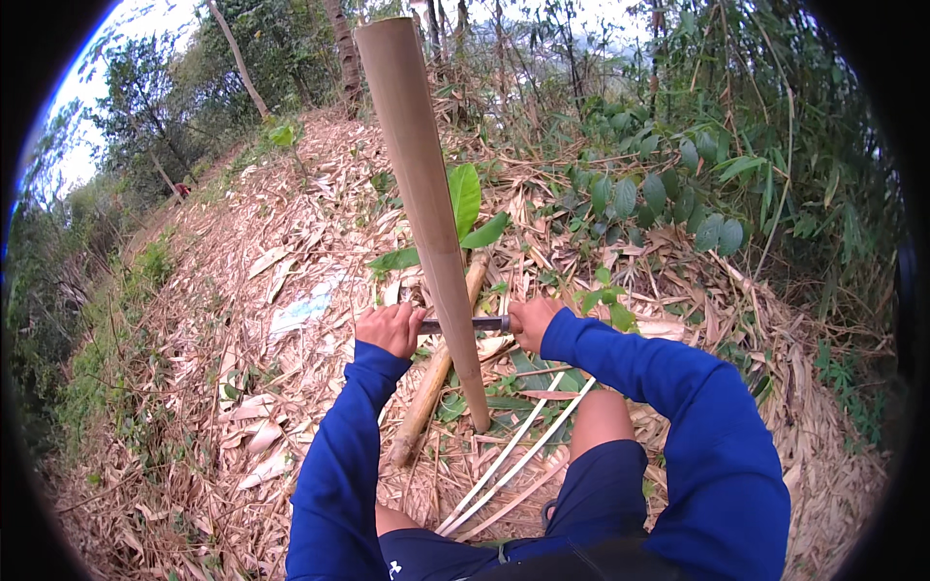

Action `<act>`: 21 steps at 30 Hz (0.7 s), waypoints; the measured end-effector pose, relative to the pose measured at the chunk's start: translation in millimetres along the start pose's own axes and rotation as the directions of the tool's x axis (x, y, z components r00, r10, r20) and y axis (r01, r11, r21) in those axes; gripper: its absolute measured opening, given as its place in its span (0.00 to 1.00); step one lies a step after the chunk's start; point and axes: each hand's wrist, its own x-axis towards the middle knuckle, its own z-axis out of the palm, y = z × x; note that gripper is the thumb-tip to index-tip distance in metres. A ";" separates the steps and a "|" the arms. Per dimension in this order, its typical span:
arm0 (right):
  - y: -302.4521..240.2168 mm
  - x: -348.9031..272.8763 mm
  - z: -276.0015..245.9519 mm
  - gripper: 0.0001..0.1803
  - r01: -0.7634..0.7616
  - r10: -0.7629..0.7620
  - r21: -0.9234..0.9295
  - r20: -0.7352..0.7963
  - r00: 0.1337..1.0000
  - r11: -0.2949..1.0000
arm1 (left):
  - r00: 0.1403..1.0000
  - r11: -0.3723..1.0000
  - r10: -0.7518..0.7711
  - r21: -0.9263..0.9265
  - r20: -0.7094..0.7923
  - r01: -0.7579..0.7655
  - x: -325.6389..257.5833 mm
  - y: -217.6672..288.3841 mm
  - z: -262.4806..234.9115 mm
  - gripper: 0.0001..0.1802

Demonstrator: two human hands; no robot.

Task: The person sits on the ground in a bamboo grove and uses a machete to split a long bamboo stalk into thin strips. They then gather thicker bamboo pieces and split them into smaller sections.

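Note:
A thick bamboo pole point(415, 145) stands nearly upright in front of me, tilted slightly, its lower end on the littered ground. A dark, straight, blade-like tool point(491, 323) lies crosswise against its far side, about a third of the way up; the pole hides its middle. My left hand point(389, 329) is closed around the tool's left end. Closed on its right end is my right hand point(533, 322), next to a greyish band. Whether the tool is a knife or a drawknife I cannot tell. Both arms reach forward in blue sleeves.
A thinner yellowish pole point(426, 407) lies on the ground behind the bamboo. Pale split strips point(513, 465) rest beside my bent right knee point(599, 418). Dry leaf litter point(194, 387) covers the slope. Leafy shrubs point(668, 194) and thin stems crowd the right.

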 end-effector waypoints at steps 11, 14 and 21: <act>-49.4 24.1 -121.0 0.16 0.181 -0.168 0.279 -0.072 0.983 0.943 | 0.863 0.992 0.124 0.092 -0.490 -0.090 96.3 -40.0 -91.7 0.18; -60.4 25.3 -103.9 0.17 0.207 -0.224 0.383 -0.001 0.975 0.900 | 0.822 0.978 0.022 0.184 -0.569 0.101 84.8 -43.3 -92.3 0.11; -157.5 -46.2 19.5 0.13 -0.087 0.063 0.822 0.063 0.996 0.562 | 0.375 -0.216 -0.814 -0.830 0.444 0.514 -115.5 111.1 -71.0 0.16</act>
